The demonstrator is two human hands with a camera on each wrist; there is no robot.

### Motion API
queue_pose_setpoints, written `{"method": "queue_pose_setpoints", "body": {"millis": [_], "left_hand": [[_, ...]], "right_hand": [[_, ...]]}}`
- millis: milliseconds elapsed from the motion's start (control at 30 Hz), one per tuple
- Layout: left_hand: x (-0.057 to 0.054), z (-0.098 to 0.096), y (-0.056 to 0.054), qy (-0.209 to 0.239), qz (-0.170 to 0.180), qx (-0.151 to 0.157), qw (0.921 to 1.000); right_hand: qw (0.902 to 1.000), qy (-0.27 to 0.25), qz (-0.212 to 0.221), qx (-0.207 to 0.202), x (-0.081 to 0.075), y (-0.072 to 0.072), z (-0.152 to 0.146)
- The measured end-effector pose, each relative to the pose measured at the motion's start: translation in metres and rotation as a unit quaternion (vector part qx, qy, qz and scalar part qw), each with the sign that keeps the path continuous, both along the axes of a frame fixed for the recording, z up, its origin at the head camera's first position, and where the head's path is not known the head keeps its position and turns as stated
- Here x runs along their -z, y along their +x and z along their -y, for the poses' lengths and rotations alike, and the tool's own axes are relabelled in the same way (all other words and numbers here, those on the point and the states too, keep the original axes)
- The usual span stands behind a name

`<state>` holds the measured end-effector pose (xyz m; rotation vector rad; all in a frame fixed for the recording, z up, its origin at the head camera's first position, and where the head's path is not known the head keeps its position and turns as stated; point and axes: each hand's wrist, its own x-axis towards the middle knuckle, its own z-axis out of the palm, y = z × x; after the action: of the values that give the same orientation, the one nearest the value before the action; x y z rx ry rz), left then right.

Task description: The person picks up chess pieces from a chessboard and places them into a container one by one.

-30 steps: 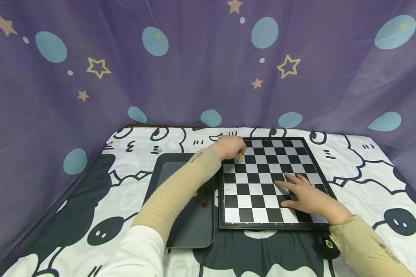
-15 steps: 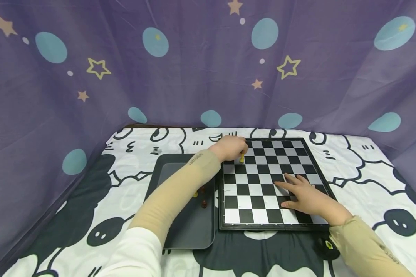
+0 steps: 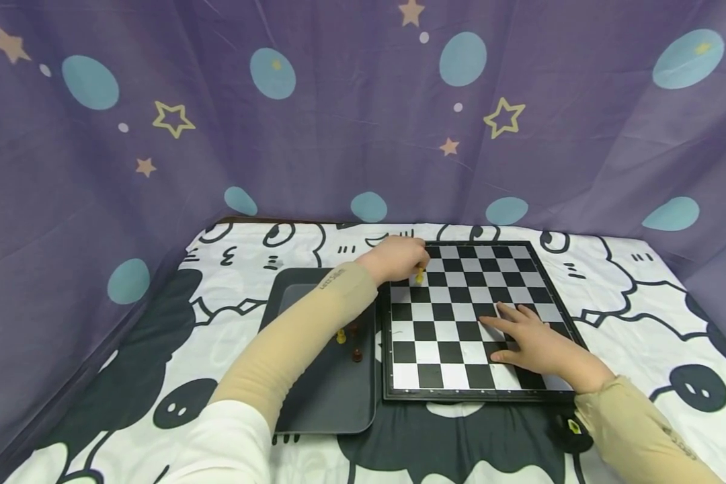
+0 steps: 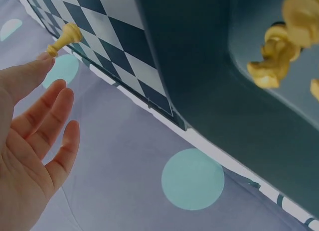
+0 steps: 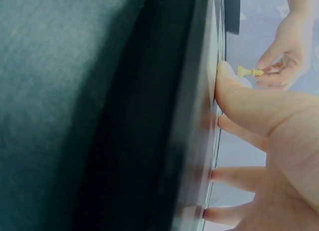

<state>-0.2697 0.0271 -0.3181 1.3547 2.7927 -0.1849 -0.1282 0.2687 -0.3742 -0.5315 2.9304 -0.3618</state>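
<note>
My left hand (image 3: 396, 259) is over the far left corner of the chessboard (image 3: 446, 312), pinching a yellow chess piece (image 3: 420, 275) by its narrow top between thumb and fingertips. The piece (image 4: 66, 38) hangs base-down over the squares; its base looks a little above the board in the right wrist view. Fingers spread, my right hand (image 3: 529, 339) rests on the right part of the board, its fingertips (image 5: 215, 174) touching the surface. No chess piece stands on the visible squares.
Left of the board is a dark tray (image 3: 333, 410) holding yellow and dark red chess pieces; my left forearm hides part of it. A black object (image 3: 571, 433) lies by my right sleeve. A patterned cloth (image 3: 629, 282) covers the table, with a purple curtain (image 3: 339, 134) behind.
The left hand, with the yellow chess piece, shifted slightly right and then back left over the same corner. My left forearm moved slightly left. The right hand stayed still.
</note>
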Motion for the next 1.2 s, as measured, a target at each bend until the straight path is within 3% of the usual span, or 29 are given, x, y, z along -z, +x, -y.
{"method": "queue_pose_setpoints", "body": {"millis": [700,1200], "left_hand": [[-0.02,0.015,0.022,0.028,-0.033,0.046,0.998],[-0.024,0.03,0.037,0.02,-0.051,0.063,0.9965]], "right_hand": [[1.0,-0.004,0.002,-0.005,0.001,0.0,-0.001],[0.9999,0.0,0.0,-0.011,-0.001,0.001,0.001]]}}
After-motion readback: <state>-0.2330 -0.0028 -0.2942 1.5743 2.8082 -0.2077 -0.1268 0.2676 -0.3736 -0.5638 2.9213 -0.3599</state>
